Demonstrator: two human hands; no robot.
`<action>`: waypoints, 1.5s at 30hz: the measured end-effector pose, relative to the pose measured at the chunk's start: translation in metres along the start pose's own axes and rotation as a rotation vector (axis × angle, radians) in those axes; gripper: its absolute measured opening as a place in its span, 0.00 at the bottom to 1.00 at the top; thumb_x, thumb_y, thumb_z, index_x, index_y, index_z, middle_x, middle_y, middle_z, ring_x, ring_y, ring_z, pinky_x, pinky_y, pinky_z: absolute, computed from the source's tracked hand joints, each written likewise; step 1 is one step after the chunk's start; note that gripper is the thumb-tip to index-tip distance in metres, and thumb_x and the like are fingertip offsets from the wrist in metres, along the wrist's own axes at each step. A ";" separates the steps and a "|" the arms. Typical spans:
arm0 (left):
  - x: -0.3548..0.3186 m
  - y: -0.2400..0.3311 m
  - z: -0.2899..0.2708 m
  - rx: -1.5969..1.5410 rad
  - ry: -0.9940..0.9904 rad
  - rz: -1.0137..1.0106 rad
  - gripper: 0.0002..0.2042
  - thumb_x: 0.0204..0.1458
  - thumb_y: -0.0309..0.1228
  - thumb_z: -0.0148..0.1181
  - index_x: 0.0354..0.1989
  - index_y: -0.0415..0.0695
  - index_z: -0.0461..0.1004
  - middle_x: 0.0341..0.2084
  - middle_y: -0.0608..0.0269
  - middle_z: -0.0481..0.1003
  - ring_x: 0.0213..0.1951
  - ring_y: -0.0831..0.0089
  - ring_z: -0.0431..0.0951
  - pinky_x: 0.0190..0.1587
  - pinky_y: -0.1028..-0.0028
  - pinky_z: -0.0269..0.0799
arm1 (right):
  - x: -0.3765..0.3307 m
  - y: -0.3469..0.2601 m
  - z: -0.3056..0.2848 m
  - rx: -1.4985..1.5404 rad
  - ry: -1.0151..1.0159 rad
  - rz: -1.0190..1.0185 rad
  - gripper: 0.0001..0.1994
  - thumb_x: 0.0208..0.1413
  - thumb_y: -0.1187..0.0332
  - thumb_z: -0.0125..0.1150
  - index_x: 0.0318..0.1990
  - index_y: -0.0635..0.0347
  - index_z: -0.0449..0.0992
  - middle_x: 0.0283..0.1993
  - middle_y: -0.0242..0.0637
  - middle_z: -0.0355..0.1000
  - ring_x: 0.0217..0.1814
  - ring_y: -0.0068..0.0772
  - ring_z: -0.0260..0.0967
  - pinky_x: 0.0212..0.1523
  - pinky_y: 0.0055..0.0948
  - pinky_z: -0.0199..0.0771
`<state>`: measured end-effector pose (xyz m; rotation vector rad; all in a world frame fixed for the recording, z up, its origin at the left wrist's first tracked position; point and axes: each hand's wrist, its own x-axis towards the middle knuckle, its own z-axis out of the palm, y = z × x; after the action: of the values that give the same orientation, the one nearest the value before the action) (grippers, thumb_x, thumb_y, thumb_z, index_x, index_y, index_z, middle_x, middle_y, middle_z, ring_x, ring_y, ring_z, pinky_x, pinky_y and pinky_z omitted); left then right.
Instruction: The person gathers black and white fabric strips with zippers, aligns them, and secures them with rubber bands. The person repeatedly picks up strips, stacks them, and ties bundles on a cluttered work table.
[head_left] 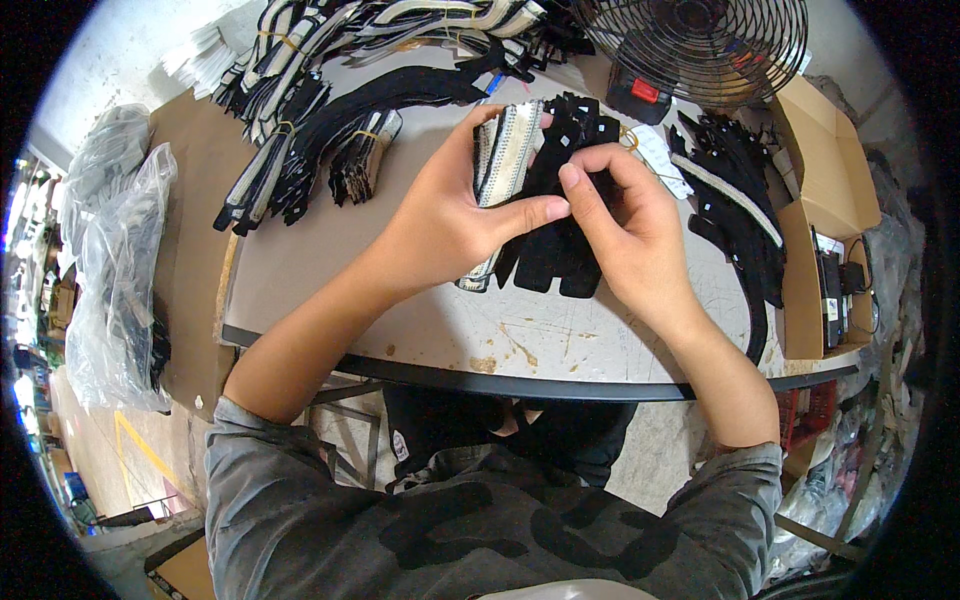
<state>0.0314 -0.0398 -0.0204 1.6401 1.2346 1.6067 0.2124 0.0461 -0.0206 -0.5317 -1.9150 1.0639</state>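
Observation:
My left hand [452, 212] is wrapped round a stack of fabric strips [516, 150], cream-and-black knit on the edges that face it. Black strips [556, 250] fan out from the same stack toward my right, with small pale marks near their upper ends. My right hand [640, 225] has thumb and forefinger closed together at the black strips' near face; its other fingers curl behind. The left thumb stretches across the stack, its tip almost meeting the right thumb. Both hands are above the middle of the grey table [600, 345].
Bundled black-and-white strips [300, 110] cover the back left. Loose black strips [735, 200] lie at the right, beside an open cardboard box [805, 270]. A wire-caged fan [695, 45] stands at the back. Clear plastic bags [115, 260] hang left of the table.

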 end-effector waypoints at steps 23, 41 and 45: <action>-0.002 0.020 0.001 -0.041 -0.064 -0.185 0.27 0.66 0.38 0.66 0.67 0.43 0.62 0.49 0.62 0.72 0.50 0.78 0.71 0.56 0.74 0.69 | 0.001 0.001 -0.001 -0.071 0.045 -0.139 0.05 0.62 0.70 0.68 0.42 0.61 0.81 0.35 0.36 0.73 0.34 0.26 0.70 0.33 0.26 0.68; 0.002 0.012 0.001 -0.044 -0.096 -0.017 0.35 0.50 0.31 0.82 0.62 0.44 0.64 0.50 0.64 0.74 0.53 0.76 0.74 0.58 0.71 0.72 | -0.002 -0.005 -0.002 0.097 -0.010 -0.028 0.07 0.66 0.70 0.64 0.45 0.64 0.80 0.35 0.33 0.72 0.33 0.20 0.67 0.33 0.24 0.67; 0.004 0.004 -0.001 -0.039 -0.103 0.041 0.33 0.53 0.28 0.79 0.63 0.45 0.64 0.49 0.66 0.74 0.50 0.77 0.75 0.56 0.72 0.71 | 0.000 0.000 -0.001 0.101 -0.021 -0.071 0.07 0.66 0.74 0.59 0.48 0.65 0.78 0.36 0.34 0.70 0.34 0.21 0.66 0.33 0.25 0.68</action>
<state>0.0306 -0.0379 -0.0148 1.7112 1.1181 1.5404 0.2134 0.0460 -0.0202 -0.3943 -1.8728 1.1172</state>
